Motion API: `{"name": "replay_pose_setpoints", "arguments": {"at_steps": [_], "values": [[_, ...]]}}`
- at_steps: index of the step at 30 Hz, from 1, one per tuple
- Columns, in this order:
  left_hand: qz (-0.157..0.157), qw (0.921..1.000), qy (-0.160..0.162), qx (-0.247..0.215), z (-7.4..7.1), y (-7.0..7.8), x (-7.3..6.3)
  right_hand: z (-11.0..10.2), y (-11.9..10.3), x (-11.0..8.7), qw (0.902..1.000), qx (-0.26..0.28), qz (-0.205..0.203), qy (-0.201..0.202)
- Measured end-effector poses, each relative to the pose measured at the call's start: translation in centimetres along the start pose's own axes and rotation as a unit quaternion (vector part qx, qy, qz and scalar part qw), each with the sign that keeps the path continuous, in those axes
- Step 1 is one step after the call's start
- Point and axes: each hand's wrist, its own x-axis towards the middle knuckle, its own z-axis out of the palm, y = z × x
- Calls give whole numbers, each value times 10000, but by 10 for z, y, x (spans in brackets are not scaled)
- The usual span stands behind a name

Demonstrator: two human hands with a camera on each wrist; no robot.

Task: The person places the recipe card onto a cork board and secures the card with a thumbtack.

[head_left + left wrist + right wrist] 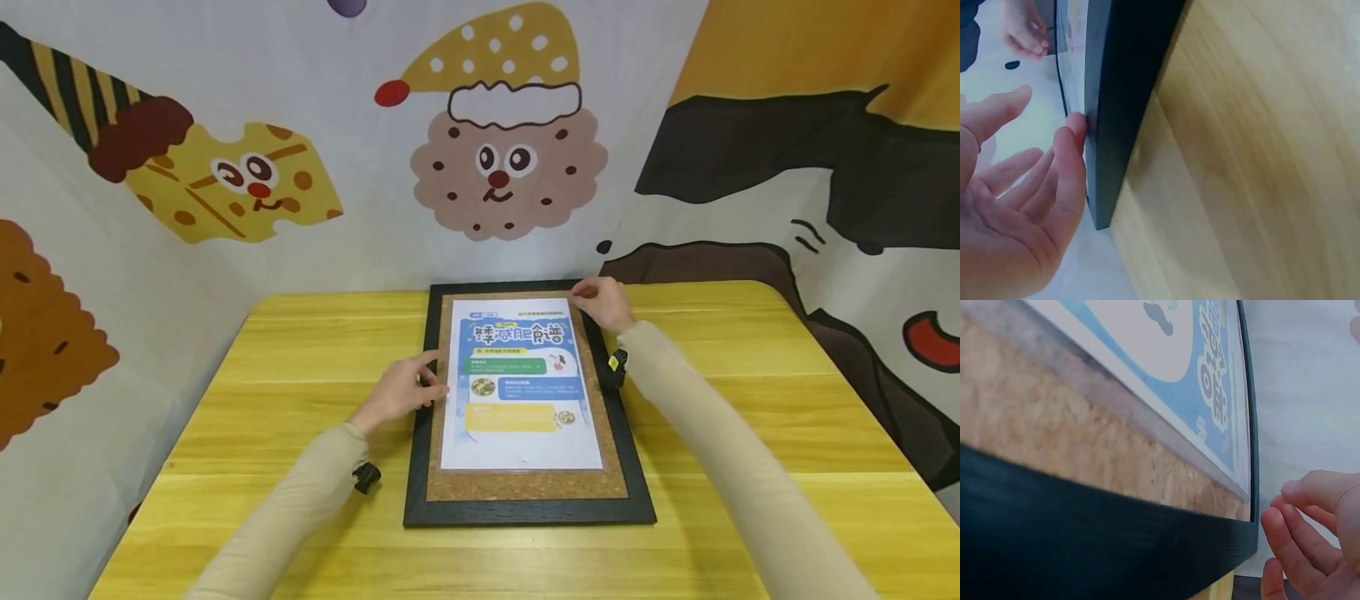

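A printed sheet [525, 450] in a clear sleeve, with a blue header and coloured text boxes, lies on a cork board [525, 487] with a black frame [528, 513]. My left hand [397, 390] reaches over the frame's left side, fingers loosely bent, fingertips right at the sheet's left edge. In the left wrist view its fingertips [1075, 125] meet the frame's side. At the top right corner of the board is my right hand [606, 304], thumb and fingertips drawn together close by the sheet's corner. Whether something small sits between them I cannot tell.
The board lies on a yellow wood-grain table [300, 392], its far end near the back edge. Behind hangs a white cloth [360, 258] with cartoon food prints. Each wrist wears a small black camera [367, 477].
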Motion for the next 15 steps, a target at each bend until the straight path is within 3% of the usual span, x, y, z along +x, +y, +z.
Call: {"name": "replay_pose_setpoints", "arguments": {"at_steps": [8,12,15], "values": [[-19,9997,223,58,-3,-4,3,5,4,1,9983,134,498,-268],[-92,9994,265,217,-3,-9,11,8,5,3,9990,162,319,-255],[-45,9992,120,379,-5,-15,21,9,6,7,9992,215,196,-269]]}}
